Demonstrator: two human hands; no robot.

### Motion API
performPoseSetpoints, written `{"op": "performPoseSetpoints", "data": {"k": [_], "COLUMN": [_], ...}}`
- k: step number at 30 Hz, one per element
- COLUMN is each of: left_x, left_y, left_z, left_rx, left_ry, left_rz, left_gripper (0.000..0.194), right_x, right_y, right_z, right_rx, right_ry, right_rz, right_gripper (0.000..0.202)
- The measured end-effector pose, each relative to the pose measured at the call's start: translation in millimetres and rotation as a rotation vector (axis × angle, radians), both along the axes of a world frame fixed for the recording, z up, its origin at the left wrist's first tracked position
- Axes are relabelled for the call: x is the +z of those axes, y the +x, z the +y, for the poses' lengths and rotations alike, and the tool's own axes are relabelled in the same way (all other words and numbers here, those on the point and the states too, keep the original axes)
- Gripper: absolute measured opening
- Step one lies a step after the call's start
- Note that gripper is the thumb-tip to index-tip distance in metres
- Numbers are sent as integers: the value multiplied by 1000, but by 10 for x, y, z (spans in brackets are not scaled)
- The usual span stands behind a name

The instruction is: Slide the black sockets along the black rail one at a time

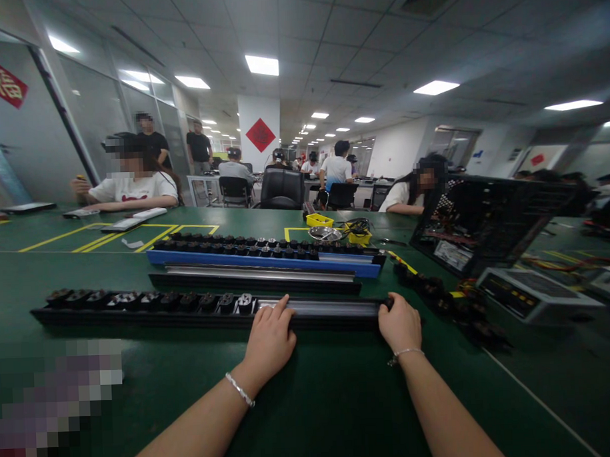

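Note:
In front of me lies a long black track-socket rail (332, 307) with a silvery inner channel, its left part filled by a row of socket modules (187, 302). My left hand (271, 329) rests on the rail just right of the last, lighter module, fingers stretched out along it. At the rail's right end, my right hand (401, 323) has thumb and fingers closed round a small black socket module (389, 301), mostly hidden by the fingers. Behind this rail are a second black rail (261, 275) without modules and a blue rail (226, 259) with rows of black modules.
Loose black modules (452, 303) lie in a line at the right, beside a power supply unit (537, 294) and an open computer case (489, 222). Yellow trays (319, 220) and a metal dish (325, 234) stand further back. Co-workers (133, 178) sit across the green table (331, 401).

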State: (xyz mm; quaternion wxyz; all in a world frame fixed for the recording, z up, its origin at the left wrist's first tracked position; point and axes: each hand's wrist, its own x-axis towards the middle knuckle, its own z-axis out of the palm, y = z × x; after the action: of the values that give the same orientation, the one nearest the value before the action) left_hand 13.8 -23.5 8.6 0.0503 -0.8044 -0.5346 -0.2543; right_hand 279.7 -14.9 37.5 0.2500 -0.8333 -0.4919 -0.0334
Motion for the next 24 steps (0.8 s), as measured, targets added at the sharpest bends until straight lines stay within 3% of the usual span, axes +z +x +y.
{"op": "performPoseSetpoints", "data": {"k": [24], "left_x": [36], "left_y": [17], "left_z": [-14], "left_rx": [10], "left_ry": [-13], "left_rz": [-2], "left_gripper": [38], "right_x": [-7], "right_y": [40], "right_z": [4], "right_rx": [-21], "right_ry": [7], "right_rz": [-9], "right_gripper": [43]}}
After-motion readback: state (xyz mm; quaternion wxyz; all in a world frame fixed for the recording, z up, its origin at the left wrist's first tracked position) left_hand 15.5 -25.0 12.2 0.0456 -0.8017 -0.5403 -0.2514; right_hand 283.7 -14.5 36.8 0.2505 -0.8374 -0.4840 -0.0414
